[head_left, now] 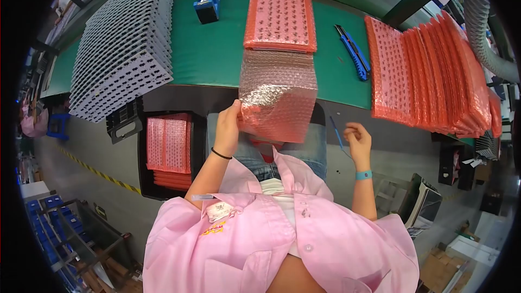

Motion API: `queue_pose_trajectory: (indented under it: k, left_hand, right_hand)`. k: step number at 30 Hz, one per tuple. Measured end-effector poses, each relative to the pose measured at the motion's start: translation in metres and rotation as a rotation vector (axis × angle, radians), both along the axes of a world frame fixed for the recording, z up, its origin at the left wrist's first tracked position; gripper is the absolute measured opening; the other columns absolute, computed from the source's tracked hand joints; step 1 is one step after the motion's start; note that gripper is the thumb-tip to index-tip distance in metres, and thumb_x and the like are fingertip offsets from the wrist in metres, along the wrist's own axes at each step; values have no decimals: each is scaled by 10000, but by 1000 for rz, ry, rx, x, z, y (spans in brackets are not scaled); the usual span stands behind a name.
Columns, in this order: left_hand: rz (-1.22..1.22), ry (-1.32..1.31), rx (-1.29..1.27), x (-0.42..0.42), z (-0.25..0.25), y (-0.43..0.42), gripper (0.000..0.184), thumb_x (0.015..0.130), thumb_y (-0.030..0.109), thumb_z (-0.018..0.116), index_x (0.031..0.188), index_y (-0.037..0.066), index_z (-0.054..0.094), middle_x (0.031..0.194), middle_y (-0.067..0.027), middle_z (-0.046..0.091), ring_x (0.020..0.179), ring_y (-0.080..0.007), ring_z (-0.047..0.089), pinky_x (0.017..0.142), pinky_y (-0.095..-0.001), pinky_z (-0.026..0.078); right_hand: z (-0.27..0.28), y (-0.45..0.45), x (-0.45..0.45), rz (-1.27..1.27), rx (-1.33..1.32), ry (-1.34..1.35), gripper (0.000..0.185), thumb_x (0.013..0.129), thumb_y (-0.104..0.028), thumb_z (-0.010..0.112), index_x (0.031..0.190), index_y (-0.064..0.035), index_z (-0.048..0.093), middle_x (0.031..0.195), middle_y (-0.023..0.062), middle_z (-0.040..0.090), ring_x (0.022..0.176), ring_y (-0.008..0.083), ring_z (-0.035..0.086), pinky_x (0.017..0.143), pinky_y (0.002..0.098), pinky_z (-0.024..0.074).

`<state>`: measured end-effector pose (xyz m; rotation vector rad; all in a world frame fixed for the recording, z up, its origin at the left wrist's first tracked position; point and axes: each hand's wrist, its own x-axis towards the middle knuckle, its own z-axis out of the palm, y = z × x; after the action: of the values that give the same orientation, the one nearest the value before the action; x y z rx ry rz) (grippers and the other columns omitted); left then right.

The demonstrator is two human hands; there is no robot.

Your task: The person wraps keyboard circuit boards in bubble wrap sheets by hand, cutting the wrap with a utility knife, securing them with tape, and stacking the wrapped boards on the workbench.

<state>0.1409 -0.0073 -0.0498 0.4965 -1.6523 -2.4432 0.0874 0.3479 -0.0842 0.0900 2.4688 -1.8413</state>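
My left hand (228, 130) pinches the left edge of a clear bubble-wrap sheet or bag (278, 89), which hangs over the bench's front edge above my lap. Its upper end meets a red bubble-wrapped panel (280, 13) with rows of small dark parts; whether the two are joined I cannot tell. My right hand (358, 140) is off to the right, clear of the wrap, fingers loosely bent and apart with nothing visible in them. A teal wristband (363, 175) circles that wrist, and a thin blue cord (337, 134) shows beside the hand.
On the green bench mat (217, 54) stand a stack of grey perforated panels (125, 43), a blue tape dispenser (207, 0), a blue utility knife (354, 54) and a row of red bubble-wrapped packs (429, 76). A black bin (144, 179) at lower left holds more packs.
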Motion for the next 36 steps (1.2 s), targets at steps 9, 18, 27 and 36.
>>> queue_pose_trajectory:
  k: [9, 18, 27, 36]
  left_hand:
    - [-385, -194, -76, -16, 2, -19, 227, 926, 181, 638, 999, -22, 709, 804, -38, 671, 692, -134, 572, 672, -243, 465]
    - [-352, -166, -1122, -15, 51, -24, 145, 825, 140, 663, 943, 64, 699, 783, -27, 663, 662, -208, 583, 640, -328, 482]
    - [76, 598, -1887, -150, 47, 4, 389, 760, 207, 706, 1137, 185, 615, 1264, -56, 552, 1054, -256, 541, 890, -420, 401]
    - [80, 576, -1865, -212, 34, -2, 353, 784, 212, 694, 1127, 191, 610, 1183, -64, 554, 1014, -264, 543, 865, -406, 410]
  right_hand:
    - [97, -86, -41, 161, 366, 608, 225, 810, -12, 646, 1034, -12, 666, 895, 88, 649, 775, 220, 592, 719, 296, 482]
    - [68, -80, -167, -57, 968, 701, 313, 824, -80, 613, 1127, -6, 582, 1074, 217, 571, 924, 373, 577, 804, 450, 490]
    - [99, -76, -172, 45, 650, 239, 260, 858, -92, 613, 1094, 8, 572, 965, 165, 604, 786, 277, 617, 711, 389, 512]
    - [173, -71, -133, 406, 47, -87, 166, 911, -109, 612, 1047, -25, 566, 733, 44, 567, 654, 116, 591, 604, 247, 473]
